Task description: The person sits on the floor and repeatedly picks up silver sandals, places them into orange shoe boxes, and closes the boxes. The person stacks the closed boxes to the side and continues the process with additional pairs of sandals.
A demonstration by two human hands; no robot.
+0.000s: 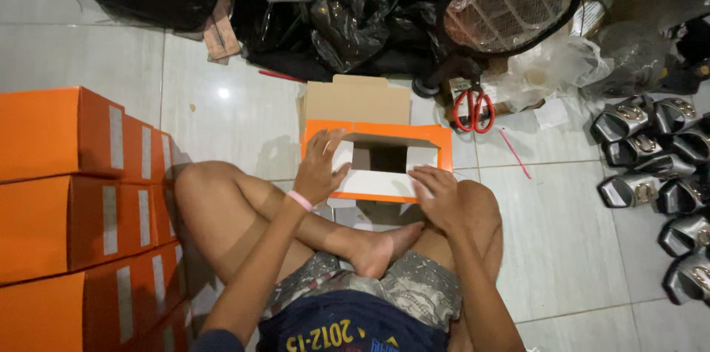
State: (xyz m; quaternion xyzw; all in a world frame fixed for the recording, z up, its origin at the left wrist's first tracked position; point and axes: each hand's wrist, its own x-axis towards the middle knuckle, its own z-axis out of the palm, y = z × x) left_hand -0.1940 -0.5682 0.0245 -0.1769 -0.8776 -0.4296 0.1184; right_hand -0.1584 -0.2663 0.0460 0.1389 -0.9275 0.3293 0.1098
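Note:
An open orange cardboard box [403,134] rests on the tiled floor in front of my crossed legs, its brown lid flap [358,100] standing up at the back. White paper [377,183] lines its inside. My left hand [321,166] presses on the box's left inner side, fingers on the white paper. My right hand [435,191] lies over the near right edge, also on the paper. A pink band circles my left wrist.
Stacked orange boxes [70,197] stand at my left. Shiny metallic shoes [658,156] are lined up at the right. Red-handled scissors [473,109], a racket-shaped swatter [510,1], black plastic bags [347,8] and clear plastic [558,63] lie beyond the box.

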